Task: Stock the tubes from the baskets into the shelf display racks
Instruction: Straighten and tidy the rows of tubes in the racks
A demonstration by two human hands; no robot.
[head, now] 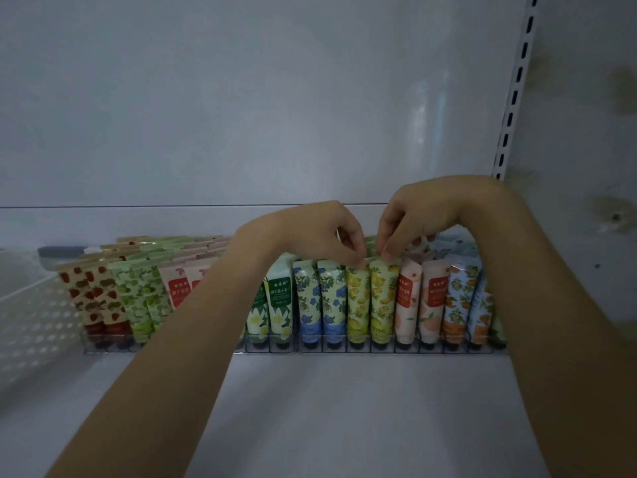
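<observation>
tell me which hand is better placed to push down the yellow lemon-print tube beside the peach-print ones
Right hand, probably: its fingertips pinch the top edge of that yellow lemon-print tube. The left hand holds the neighbouring yellow tube.

Retail shop interior: a white shelf board (344, 408) beside a slotted white metal upright (514, 94) carries a clear compartmented plastic display rack (344, 347), in which colourful fruit- and flower-printed cosmetic tubes (331, 298) stand cap-down in front-facing rows, grouped by design.
</observation>
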